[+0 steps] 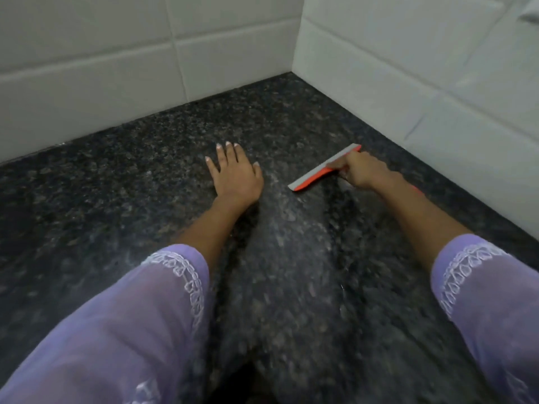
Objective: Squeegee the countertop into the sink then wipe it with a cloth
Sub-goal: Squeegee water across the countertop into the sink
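Hands on countertop [116,176] — left hand [236,176] flat, fingers spread; right hand [360,172] gripping squeegee [318,170].

countertop [122,182]: dark speckled stone | on it: squeegee [318,172] blade, flat left hand [236,176]

On the countertop [131,176], the left hand [236,176] lies flat left of the squeegee [320,170], near the wall corner [294,65].

a home kitchen or similar tiled wet area is suggested. a dark speckled granite countertop [145,176] is seen running into a corner, and it is backed on both sides by glossy white wall tiles [87,53] with thin grout lines.
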